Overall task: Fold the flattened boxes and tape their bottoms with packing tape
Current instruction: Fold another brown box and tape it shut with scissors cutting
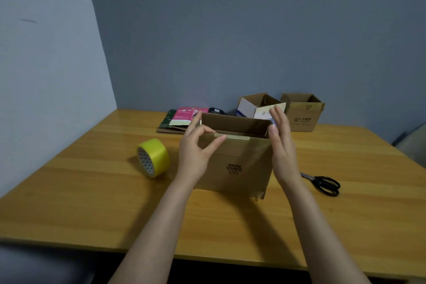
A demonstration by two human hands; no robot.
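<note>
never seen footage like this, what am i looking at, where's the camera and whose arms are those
There is no machine here. One camera worn on a person's head looks forward and down, so the arms are the wearer's own. The left hand grips the near top edge of an opened cardboard box standing on the wooden table. The right hand lies flat against the box's right side. Also on the table are a yellow tape roll, black scissors, a pile of flattened boxes and two folded boxes at the back.
</note>
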